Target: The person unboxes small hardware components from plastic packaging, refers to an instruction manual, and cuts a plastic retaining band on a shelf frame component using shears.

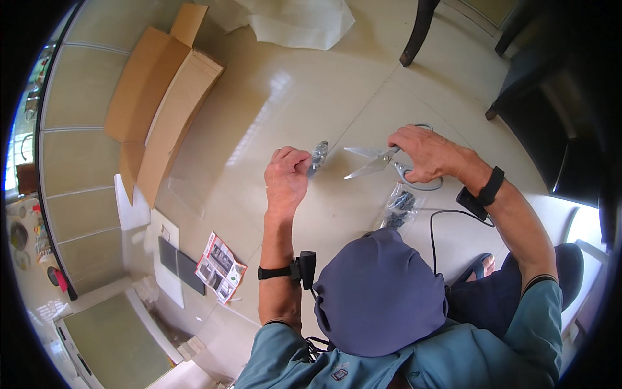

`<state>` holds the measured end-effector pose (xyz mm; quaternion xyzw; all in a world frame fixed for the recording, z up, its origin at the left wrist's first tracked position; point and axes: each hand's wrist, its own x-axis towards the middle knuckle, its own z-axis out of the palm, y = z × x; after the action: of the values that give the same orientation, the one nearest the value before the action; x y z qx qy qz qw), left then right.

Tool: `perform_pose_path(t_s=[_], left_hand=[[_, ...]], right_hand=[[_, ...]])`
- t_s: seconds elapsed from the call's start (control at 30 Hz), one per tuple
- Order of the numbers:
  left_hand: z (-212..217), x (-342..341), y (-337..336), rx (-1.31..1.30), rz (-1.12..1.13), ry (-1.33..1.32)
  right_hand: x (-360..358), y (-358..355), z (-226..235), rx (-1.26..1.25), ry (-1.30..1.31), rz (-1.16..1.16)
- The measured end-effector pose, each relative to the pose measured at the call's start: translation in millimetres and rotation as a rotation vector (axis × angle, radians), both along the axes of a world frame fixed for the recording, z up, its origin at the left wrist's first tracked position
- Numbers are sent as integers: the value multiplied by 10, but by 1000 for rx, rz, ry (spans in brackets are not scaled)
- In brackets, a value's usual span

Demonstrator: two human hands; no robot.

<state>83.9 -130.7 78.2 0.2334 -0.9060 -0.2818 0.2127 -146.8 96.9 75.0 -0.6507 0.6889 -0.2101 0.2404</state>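
My left hand (286, 178) is closed, its fingers pinching one end of a small clear plastic bag (318, 157). What lies inside that bag is too small to make out. To the right, my right hand (427, 154) grips grey-handled scissors (372, 166) by their loops. The scissor blades are spread apart and point left toward the small bag, with a gap between them. Beneath the right hand, a second clear bag (400, 206) with small dark parts rests on the tiled floor (343, 84).
An unfolded cardboard box (165, 107) stands at the left. A printed leaflet (220, 267) lies beside a dark grey panel (181, 264). White sheeting (298, 24) is at the far side. A dark furniture leg (418, 35) stands far right. A black cable (433, 240) hangs near my right arm.
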Motion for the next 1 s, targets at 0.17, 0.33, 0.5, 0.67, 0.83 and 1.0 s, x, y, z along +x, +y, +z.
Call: perform_pose_path(t_s=[0.17, 0.33, 0.5, 0.67, 0.83, 1.0], left_hand=[[158, -44, 33, -76, -136, -68], [252, -96, 167, -10, -215, -69], [272, -199, 328, 31, -238, -117], [251, -220, 324, 20, -273, -153], [181, -208, 310, 25, -270, -73], [157, -169, 276, 30, -254, -46]], right_hand=[[107, -30, -47, -63, 29, -36], [193, -184, 15, -89, -8, -3], [356, -242, 26, 14, -74, -33], [364, -227, -58, -1, -85, -6], [354, -187, -87, -27, -168, 11], [366, -178, 90, 37, -158, -15]])
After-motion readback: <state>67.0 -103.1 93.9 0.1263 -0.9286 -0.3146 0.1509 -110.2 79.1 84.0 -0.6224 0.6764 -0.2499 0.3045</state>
